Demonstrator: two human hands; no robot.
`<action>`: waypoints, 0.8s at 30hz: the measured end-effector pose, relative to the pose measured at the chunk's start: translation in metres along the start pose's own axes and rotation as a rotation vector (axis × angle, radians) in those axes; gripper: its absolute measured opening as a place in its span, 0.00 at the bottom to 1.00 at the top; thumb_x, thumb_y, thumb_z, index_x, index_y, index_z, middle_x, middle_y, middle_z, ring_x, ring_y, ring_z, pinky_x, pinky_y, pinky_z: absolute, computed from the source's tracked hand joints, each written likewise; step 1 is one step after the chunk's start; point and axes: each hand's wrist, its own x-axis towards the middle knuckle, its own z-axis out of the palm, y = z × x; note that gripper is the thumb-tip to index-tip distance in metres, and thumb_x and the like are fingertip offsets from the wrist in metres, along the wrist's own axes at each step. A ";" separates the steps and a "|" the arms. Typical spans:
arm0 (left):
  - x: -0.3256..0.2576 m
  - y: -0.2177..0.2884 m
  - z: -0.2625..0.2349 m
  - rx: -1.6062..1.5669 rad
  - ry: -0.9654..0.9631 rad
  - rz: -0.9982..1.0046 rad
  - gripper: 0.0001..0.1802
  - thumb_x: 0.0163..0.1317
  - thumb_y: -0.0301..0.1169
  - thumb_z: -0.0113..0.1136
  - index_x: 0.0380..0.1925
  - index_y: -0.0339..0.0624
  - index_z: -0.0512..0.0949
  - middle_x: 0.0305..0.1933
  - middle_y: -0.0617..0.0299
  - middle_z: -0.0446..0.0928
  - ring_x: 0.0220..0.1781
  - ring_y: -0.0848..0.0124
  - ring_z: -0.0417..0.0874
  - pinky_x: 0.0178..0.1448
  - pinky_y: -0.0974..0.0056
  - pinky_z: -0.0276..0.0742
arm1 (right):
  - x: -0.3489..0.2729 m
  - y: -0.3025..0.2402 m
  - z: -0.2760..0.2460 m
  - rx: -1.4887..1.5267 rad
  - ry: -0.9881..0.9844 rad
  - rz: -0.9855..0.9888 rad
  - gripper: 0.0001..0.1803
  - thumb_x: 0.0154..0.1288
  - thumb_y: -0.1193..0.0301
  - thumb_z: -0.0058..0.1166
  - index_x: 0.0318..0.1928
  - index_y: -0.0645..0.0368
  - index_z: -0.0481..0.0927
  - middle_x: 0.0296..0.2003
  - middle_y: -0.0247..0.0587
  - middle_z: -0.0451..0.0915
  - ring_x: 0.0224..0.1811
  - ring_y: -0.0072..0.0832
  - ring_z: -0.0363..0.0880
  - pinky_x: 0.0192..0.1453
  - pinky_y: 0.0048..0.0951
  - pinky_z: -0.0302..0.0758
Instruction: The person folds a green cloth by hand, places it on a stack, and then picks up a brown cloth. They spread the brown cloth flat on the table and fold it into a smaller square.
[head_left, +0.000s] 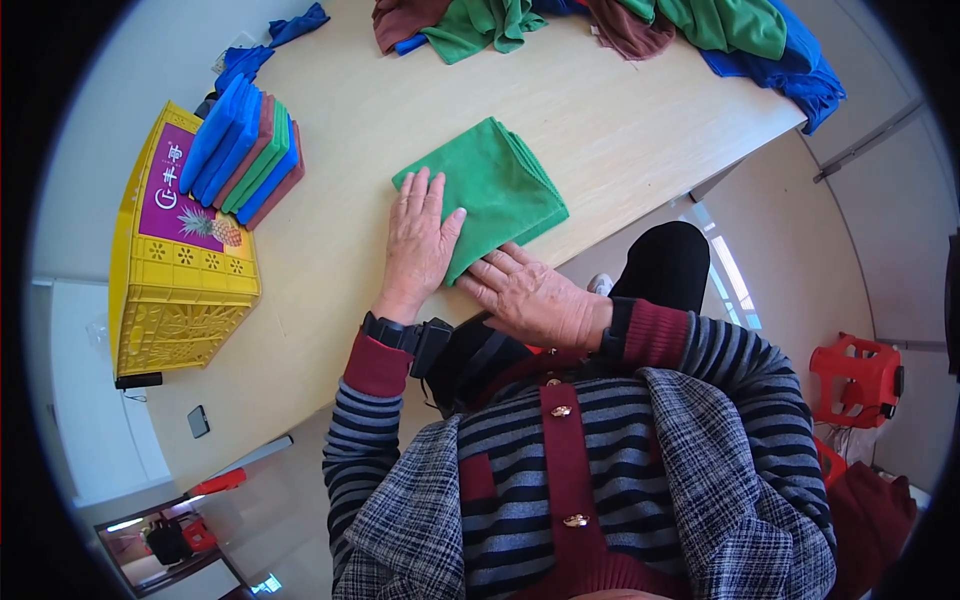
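Found green cloth (505,190) on bench (320,270), directly in front of the body and close to the bench's near edge, folded into a flat, roughly four-sided pad. Noted several layers along its right side, not fully in line with one another.

Found left hand (420,240) laid palm down over the cloth's left edge, with fingers extended, slightly apart, and thumb spread away; not clamped on anything. Found right hand (545,300) at the near edge, with fingertips against the cloth. Cannot tell from this view whether pinching the fabric or merely pressing it; unable to confirm thumb contact either.

Recorded to the left, beside a yellow basket (190,320): stack of folded cloths (250,150) in blue, green and brownish red. Recorded at the far side: loose heap of cloths (735,30) in similar colours, partly hanging over the bench's edge.

Judged to be at the smoothing and squaring step of folding, probably short of final size, given a broader face than in the stacked pieces. Judged to call next for steady pressure from the left, secure hold on all near-edge layers with the right, then an even fold. Advise aligning the right side first.
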 end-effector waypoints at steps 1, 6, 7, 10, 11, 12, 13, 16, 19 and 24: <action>0.002 0.002 -0.001 -0.005 0.004 0.001 0.33 0.78 0.47 0.51 0.74 0.36 0.65 0.80 0.43 0.60 0.83 0.45 0.55 0.83 0.46 0.52 | 0.004 -0.002 -0.015 -0.005 -0.004 0.001 0.39 0.60 0.61 0.66 0.69 0.64 0.70 0.67 0.51 0.71 0.74 0.46 0.66 0.80 0.46 0.59; -0.003 0.005 -0.002 0.151 -0.025 0.027 0.35 0.76 0.47 0.52 0.75 0.37 0.63 0.81 0.44 0.58 0.83 0.46 0.55 0.84 0.40 0.48 | 0.036 0.003 -0.067 0.374 -0.457 0.298 0.34 0.65 0.63 0.63 0.68 0.62 0.72 0.66 0.54 0.72 0.72 0.47 0.67 0.78 0.46 0.62; -0.004 0.004 -0.002 0.142 -0.031 0.041 0.36 0.76 0.48 0.53 0.75 0.38 0.62 0.81 0.45 0.57 0.83 0.47 0.54 0.84 0.39 0.47 | 0.044 0.009 -0.067 0.383 -0.318 0.338 0.32 0.67 0.62 0.61 0.68 0.61 0.72 0.66 0.54 0.72 0.73 0.47 0.67 0.78 0.47 0.62; 0.000 0.020 -0.005 0.116 -0.072 0.050 0.38 0.75 0.50 0.54 0.76 0.39 0.61 0.82 0.46 0.56 0.84 0.48 0.53 0.84 0.39 0.46 | 0.066 0.033 -0.037 0.280 -0.027 0.379 0.30 0.72 0.58 0.56 0.69 0.60 0.73 0.68 0.53 0.72 0.74 0.47 0.66 0.79 0.49 0.61; 0.004 0.029 -0.009 0.106 -0.105 0.039 0.39 0.74 0.51 0.54 0.77 0.39 0.60 0.82 0.46 0.56 0.84 0.48 0.53 0.84 0.39 0.47 | 0.073 0.043 -0.019 0.171 0.122 0.372 0.30 0.74 0.56 0.53 0.69 0.59 0.73 0.69 0.53 0.71 0.76 0.46 0.65 0.79 0.49 0.60; 0.006 0.033 -0.011 0.095 -0.139 0.029 0.40 0.74 0.52 0.54 0.77 0.39 0.60 0.82 0.46 0.55 0.84 0.48 0.53 0.84 0.39 0.47 | 0.074 0.053 -0.003 0.061 0.271 0.364 0.30 0.76 0.53 0.50 0.69 0.59 0.73 0.70 0.52 0.70 0.77 0.46 0.63 0.80 0.50 0.58; 0.003 0.028 -0.008 0.094 -0.141 0.028 0.40 0.74 0.52 0.54 0.77 0.39 0.60 0.82 0.46 0.55 0.84 0.48 0.53 0.84 0.39 0.47 | 0.075 0.062 0.005 0.062 0.268 0.365 0.30 0.76 0.53 0.50 0.69 0.59 0.73 0.70 0.52 0.70 0.77 0.46 0.63 0.80 0.50 0.58; -0.011 0.017 0.001 0.101 -0.061 0.055 0.43 0.74 0.54 0.54 0.78 0.39 0.58 0.82 0.46 0.55 0.85 0.49 0.52 0.83 0.40 0.48 | 0.069 0.073 0.011 -0.113 0.184 0.355 0.32 0.79 0.49 0.42 0.72 0.58 0.71 0.74 0.48 0.68 0.79 0.46 0.60 0.81 0.51 0.55; -0.011 -0.001 0.005 0.059 -0.057 0.038 0.44 0.74 0.55 0.53 0.78 0.38 0.57 0.83 0.46 0.55 0.85 0.49 0.52 0.83 0.40 0.49 | 0.066 0.079 0.014 -0.147 0.174 0.370 0.33 0.79 0.49 0.42 0.72 0.57 0.71 0.74 0.47 0.67 0.79 0.46 0.60 0.82 0.50 0.54; 0.000 -0.027 0.007 0.020 -0.046 -0.086 0.45 0.73 0.58 0.52 0.78 0.37 0.57 0.83 0.46 0.54 0.85 0.49 0.52 0.83 0.42 0.49 | 0.065 0.078 0.014 -0.207 0.191 0.405 0.33 0.78 0.49 0.43 0.73 0.56 0.71 0.74 0.45 0.67 0.80 0.45 0.59 0.82 0.48 0.53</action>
